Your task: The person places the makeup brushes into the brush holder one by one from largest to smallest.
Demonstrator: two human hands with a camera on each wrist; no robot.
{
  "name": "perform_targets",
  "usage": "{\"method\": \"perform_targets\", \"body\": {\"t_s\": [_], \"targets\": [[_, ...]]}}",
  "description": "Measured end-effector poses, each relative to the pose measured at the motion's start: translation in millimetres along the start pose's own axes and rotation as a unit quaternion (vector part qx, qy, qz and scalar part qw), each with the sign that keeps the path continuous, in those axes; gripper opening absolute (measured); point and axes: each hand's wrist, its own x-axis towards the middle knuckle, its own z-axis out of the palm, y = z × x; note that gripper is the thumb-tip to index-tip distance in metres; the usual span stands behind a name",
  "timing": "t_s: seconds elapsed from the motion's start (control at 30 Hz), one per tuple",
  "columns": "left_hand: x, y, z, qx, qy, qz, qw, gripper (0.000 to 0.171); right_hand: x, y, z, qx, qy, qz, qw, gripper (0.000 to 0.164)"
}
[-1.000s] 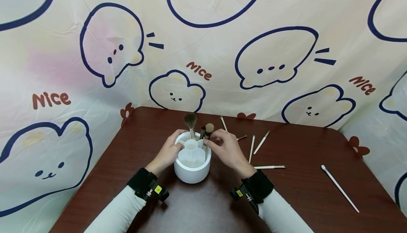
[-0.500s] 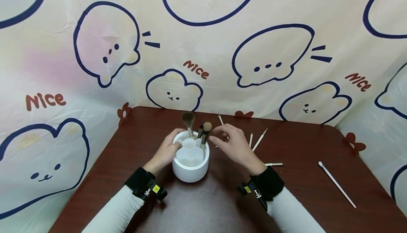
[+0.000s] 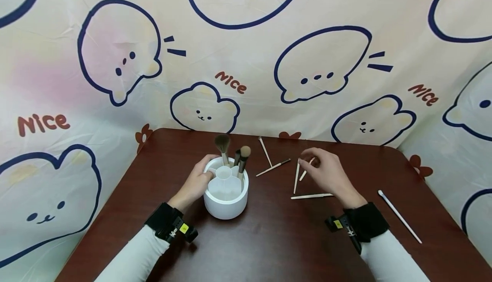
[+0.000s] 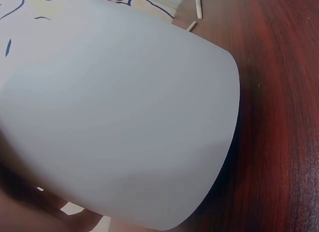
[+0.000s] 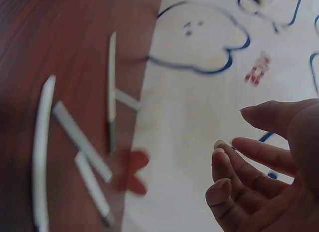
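Observation:
My left hand [image 3: 196, 184] grips the rim of a white round makeup brush holder [image 3: 226, 210], with the thumb over its inner edge. Inside are flower-shaped dividers. A large fluffy makeup brush [image 3: 222, 144], a round-headed brush [image 3: 244, 152] and a small dark-tipped brush stand in the rear compartments. The holder's wall [image 4: 129, 112] fills most of the left wrist view. My right hand [image 3: 326, 173] hovers over the loose brushes at the right, holding nothing. In the right wrist view its thumb and fingers [image 5: 246, 167] are apart. Below it, a pale-handled brush [image 3: 306, 173] is partly covered.
Several slim brushes lie scattered right of the holder, among them a flat-lying one [image 3: 310, 196] and a crossing one [image 3: 273, 167]. A longer white brush [image 3: 399, 216] lies farther right on the brown table [image 3: 269, 248]. A printed cloth [image 3: 261, 60] hangs behind the table's back edge.
My right hand has left the round-headed brush in the holder and moved right, over the loose brushes. The left hand stays on the holder. The head view has shifted slightly.

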Motion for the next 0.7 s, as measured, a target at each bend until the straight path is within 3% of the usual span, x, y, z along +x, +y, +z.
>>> {"method": "perform_targets", "body": {"t_s": [0.17,0.27,0.33,0.43,0.53,0.7], "targets": [[-1.5,0.2,-2.2,0.003,0.004,0.008,1.0000,0.045,-14.8,30.0,-11.8,-0.029,-0.007,0.024,0.999,0.023],[-1.5,-2.8,-2.0,0.003,0.004,0.014,0.9999,0.045,-28.0,50.5,-21.5,-0.075,-0.015,0.045,0.996,0.029],[1.9,-13.8,-1.1,0.001,0.006,0.016,0.9999,0.046,-39.5,66.6,-29.9,-0.120,-0.025,0.067,0.990,0.036],[7.1,-27.7,0.5,0.001,0.011,0.018,0.9998,0.046,-59.0,91.0,-46.4,-0.193,-0.050,0.120,0.973,0.049],[11.1,-36.0,1.4,0.002,0.018,0.016,0.9997,0.047,-78.3,112.7,-65.8,-0.245,-0.084,0.177,0.949,0.049],[10.9,-35.6,1.8,0.003,0.023,0.010,0.9997,0.046,-102.0,140.2,-92.6,-0.251,-0.159,0.264,0.918,0.034]]}}
